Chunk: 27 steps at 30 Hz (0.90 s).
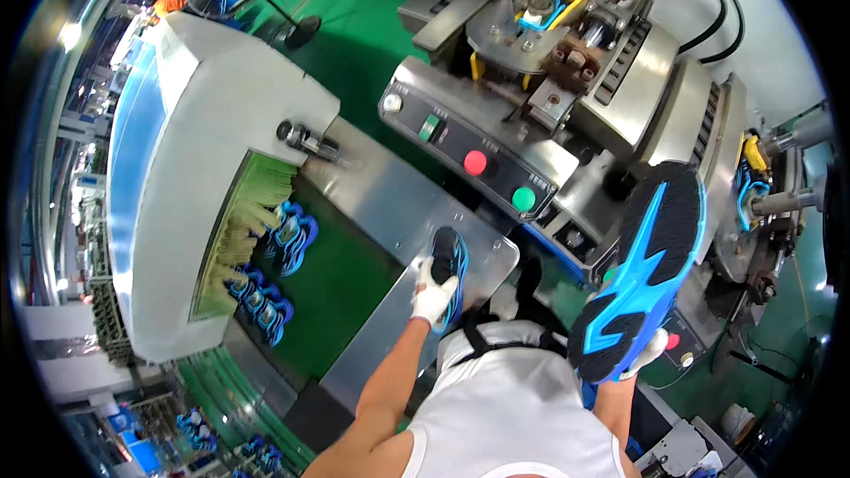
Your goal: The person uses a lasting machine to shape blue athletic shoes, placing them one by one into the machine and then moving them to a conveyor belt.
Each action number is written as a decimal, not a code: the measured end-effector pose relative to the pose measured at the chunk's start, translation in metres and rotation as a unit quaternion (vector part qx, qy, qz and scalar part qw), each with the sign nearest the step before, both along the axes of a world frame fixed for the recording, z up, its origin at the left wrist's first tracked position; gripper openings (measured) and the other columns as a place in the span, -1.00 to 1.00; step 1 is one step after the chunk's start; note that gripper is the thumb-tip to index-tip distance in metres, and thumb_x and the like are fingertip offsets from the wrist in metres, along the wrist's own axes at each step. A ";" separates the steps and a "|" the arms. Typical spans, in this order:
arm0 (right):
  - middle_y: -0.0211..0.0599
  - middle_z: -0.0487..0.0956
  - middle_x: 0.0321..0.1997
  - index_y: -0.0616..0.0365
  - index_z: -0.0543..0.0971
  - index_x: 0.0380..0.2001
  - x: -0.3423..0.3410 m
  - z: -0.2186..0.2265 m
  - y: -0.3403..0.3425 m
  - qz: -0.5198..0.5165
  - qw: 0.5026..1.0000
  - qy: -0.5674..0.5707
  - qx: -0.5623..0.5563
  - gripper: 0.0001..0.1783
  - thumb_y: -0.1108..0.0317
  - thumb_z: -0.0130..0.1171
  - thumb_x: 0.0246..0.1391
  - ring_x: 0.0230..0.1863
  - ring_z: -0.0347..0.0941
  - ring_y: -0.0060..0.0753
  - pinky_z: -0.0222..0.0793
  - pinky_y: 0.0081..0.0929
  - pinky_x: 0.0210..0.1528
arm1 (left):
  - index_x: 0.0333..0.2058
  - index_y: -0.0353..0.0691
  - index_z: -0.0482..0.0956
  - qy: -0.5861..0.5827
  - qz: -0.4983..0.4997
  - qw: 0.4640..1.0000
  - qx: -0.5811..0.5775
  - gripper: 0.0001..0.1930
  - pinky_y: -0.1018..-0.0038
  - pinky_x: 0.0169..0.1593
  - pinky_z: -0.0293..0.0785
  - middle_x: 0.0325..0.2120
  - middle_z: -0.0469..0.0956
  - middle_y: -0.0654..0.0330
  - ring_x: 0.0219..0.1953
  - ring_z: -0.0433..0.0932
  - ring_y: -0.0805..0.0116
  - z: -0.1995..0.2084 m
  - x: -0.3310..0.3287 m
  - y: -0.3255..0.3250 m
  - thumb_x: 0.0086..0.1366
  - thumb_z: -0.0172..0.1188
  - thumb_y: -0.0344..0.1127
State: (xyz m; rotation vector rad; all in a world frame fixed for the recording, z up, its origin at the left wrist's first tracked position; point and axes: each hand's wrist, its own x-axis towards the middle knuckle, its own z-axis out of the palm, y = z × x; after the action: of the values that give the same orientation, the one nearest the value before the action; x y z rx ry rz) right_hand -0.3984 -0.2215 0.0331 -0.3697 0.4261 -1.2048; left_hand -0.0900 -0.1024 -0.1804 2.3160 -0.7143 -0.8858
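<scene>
Nearest the camera, a blue-and-black sports shoe (639, 270) is held up with its patterned sole showing; the gloved right hand (652, 353), mostly hidden behind it, grips it near its lower end. The gloved left hand (431, 297) grasps a smaller-looking black-and-blue shoe (450, 252) over the metal table (394, 195). Beside that, more blue shoes (289, 239) lie on a green conveyor belt (350, 301), near a control panel (453, 152) with red and green buttons.

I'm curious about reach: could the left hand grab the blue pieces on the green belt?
Probably not while occupied: the left hand holds a dark sole, though the way to the blue pieces looks mostly open.
</scene>
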 end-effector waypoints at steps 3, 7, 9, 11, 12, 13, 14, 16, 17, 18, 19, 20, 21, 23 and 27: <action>0.04 0.54 0.20 0.21 0.34 0.34 -0.030 -0.045 0.016 0.050 0.998 -0.038 0.024 -0.12 0.11 0.31 -0.07 0.14 0.52 0.11 0.43 0.06 0.25 | 0.36 -0.26 0.25 0.014 -0.022 1.000 -0.016 -0.14 0.17 0.32 0.36 0.26 0.37 -0.24 0.29 0.40 -0.15 -0.003 0.002 -0.008 0.13 0.42 -0.14; 0.24 0.60 0.08 0.45 0.40 0.23 -0.008 -0.034 0.021 0.027 0.984 -0.142 0.106 -0.28 0.51 0.10 -0.11 -0.04 0.65 0.17 0.66 0.01 0.02 | 0.42 -0.19 0.10 0.041 -0.060 0.996 0.059 -0.05 0.13 0.37 0.29 0.28 0.32 -0.22 0.33 0.33 -0.18 0.007 0.016 -0.012 0.14 0.38 -0.05; 0.22 0.59 0.12 0.46 0.36 0.26 0.001 -0.027 0.020 0.031 0.984 -0.151 0.091 -0.24 0.54 0.06 -0.14 -0.03 0.65 0.18 0.66 -0.01 0.03 | 0.42 -0.17 0.11 0.047 -0.071 0.994 0.061 -0.06 0.09 0.37 0.28 0.31 0.27 -0.22 0.34 0.29 -0.20 -0.002 0.018 -0.013 0.15 0.38 -0.03; 0.22 0.57 0.15 0.43 0.33 0.30 -0.001 -0.044 0.017 0.037 0.983 -0.157 0.087 -0.23 0.55 0.03 -0.12 0.02 0.64 0.17 0.65 -0.05 0.06 | 0.40 -0.18 0.13 0.034 -0.069 0.996 0.051 -0.07 0.08 0.35 0.29 0.28 0.28 -0.25 0.32 0.30 -0.22 0.002 0.013 -0.015 0.14 0.39 -0.04; 0.20 0.57 0.13 0.44 0.31 0.31 -0.008 -0.052 0.019 0.034 0.988 -0.124 0.086 -0.25 0.55 -0.02 -0.07 -0.01 0.64 0.11 0.64 -0.12 0.07 | 0.40 -0.18 0.13 0.028 -0.071 0.996 0.051 -0.08 0.08 0.34 0.31 0.26 0.29 -0.25 0.31 0.32 -0.22 -0.003 0.013 -0.015 0.14 0.39 -0.05; 0.18 0.57 0.12 0.44 0.30 0.32 0.005 -0.032 0.014 0.037 0.991 -0.092 0.087 -0.28 0.55 -0.07 -0.01 -0.03 0.65 0.05 0.63 -0.19 0.08 | 0.39 -0.18 0.13 0.029 -0.064 0.997 0.043 -0.08 0.07 0.33 0.31 0.26 0.29 -0.25 0.30 0.33 -0.23 -0.005 0.015 -0.012 0.14 0.39 -0.05; 0.15 0.59 0.07 0.47 0.28 0.31 -0.007 -0.049 0.015 0.037 0.990 -0.076 0.116 -0.31 0.54 -0.12 0.04 -0.12 0.66 -0.08 0.61 -0.28 0.02 | 0.39 -0.18 0.14 0.033 -0.064 0.997 0.036 -0.08 0.07 0.33 0.32 0.26 0.29 -0.25 0.29 0.33 -0.23 -0.005 0.013 -0.011 0.14 0.39 -0.05; 0.10 0.60 0.01 0.49 0.30 0.28 -0.016 -0.071 0.012 0.026 0.992 -0.040 0.120 -0.35 0.55 -0.12 0.06 -0.18 0.65 -0.17 0.60 -0.33 -0.07 | 0.39 -0.20 0.13 0.047 -0.062 0.996 0.047 -0.08 0.08 0.32 0.33 0.25 0.30 -0.25 0.29 0.34 -0.23 0.000 0.013 -0.014 0.15 0.39 -0.04; 0.07 0.62 -0.04 0.51 0.31 0.25 -0.017 -0.076 0.011 0.018 0.992 -0.022 0.123 -0.38 0.56 -0.13 0.06 -0.22 0.64 -0.22 0.60 -0.35 -0.11 | 0.38 -0.20 0.14 0.039 -0.063 0.996 0.042 -0.09 0.08 0.32 0.33 0.25 0.30 -0.25 0.28 0.35 -0.23 0.001 0.013 -0.013 0.15 0.40 -0.05; 0.03 0.62 -0.05 0.51 0.36 0.19 -0.023 -0.086 0.009 0.019 0.993 -0.049 0.109 -0.44 0.54 -0.13 0.10 -0.23 0.63 -0.26 0.59 -0.38 -0.11 | 0.38 -0.20 0.15 0.031 -0.064 0.997 0.037 -0.09 0.08 0.32 0.34 0.25 0.30 -0.26 0.28 0.35 -0.23 0.001 0.012 -0.013 0.15 0.40 -0.06; 0.00 0.61 -0.06 0.52 0.40 0.13 -0.027 -0.097 0.008 0.024 0.992 -0.076 0.097 -0.50 0.51 -0.13 0.13 -0.24 0.61 -0.31 0.59 -0.42 -0.11 | 0.38 -0.19 0.15 0.027 -0.063 0.997 0.038 -0.10 0.08 0.32 0.34 0.25 0.30 -0.26 0.27 0.35 -0.23 0.000 0.012 -0.012 0.15 0.41 -0.07; 0.07 0.62 0.06 0.49 0.38 0.21 -0.034 -0.109 0.006 0.035 0.987 -0.133 0.081 -0.44 0.44 -0.12 0.15 -0.15 0.64 -0.24 0.61 -0.38 -0.06 | 0.38 -0.19 0.16 0.024 -0.065 0.997 0.039 -0.10 0.08 0.32 0.34 0.25 0.30 -0.25 0.27 0.36 -0.22 -0.001 0.012 -0.012 0.14 0.42 -0.08; -0.08 0.57 -0.13 0.41 0.38 -0.02 -0.035 -0.123 0.010 -0.007 0.996 -0.026 0.084 -0.66 0.50 -0.10 0.13 -0.30 0.53 -0.37 0.55 -0.46 -0.18 | 0.38 -0.18 0.16 0.021 -0.068 0.997 0.039 -0.10 0.08 0.32 0.34 0.25 0.30 -0.25 0.27 0.36 -0.22 -0.001 0.011 -0.014 0.14 0.42 -0.09; -0.36 0.47 -0.51 0.25 0.37 -0.48 -0.014 -0.128 0.017 -0.088 0.975 0.182 0.093 -0.90 0.62 -0.05 0.10 -0.60 0.32 -0.62 0.45 -0.64 -0.43 | 0.38 -0.18 0.17 0.028 -0.068 0.996 0.052 -0.10 0.09 0.32 0.34 0.26 0.29 -0.25 0.27 0.36 -0.21 0.004 0.011 -0.016 0.14 0.43 -0.10; -0.26 0.60 -0.41 0.38 0.51 -0.27 0.009 -0.060 0.012 -0.089 0.970 0.162 0.159 -0.78 0.43 -0.02 0.12 -0.55 0.47 -0.54 0.49 -0.61 -0.32 | 0.36 -0.21 0.19 0.026 -0.066 0.996 0.050 -0.11 0.09 0.33 0.32 0.24 0.31 -0.24 0.29 0.34 -0.19 0.004 0.013 -0.014 0.14 0.43 -0.09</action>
State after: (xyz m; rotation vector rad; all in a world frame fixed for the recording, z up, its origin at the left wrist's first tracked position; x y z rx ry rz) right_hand -0.3897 -0.2098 -0.0270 -0.2536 0.9401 -1.2266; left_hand -0.0767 -0.1168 -0.1763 2.3459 -0.8252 -1.0591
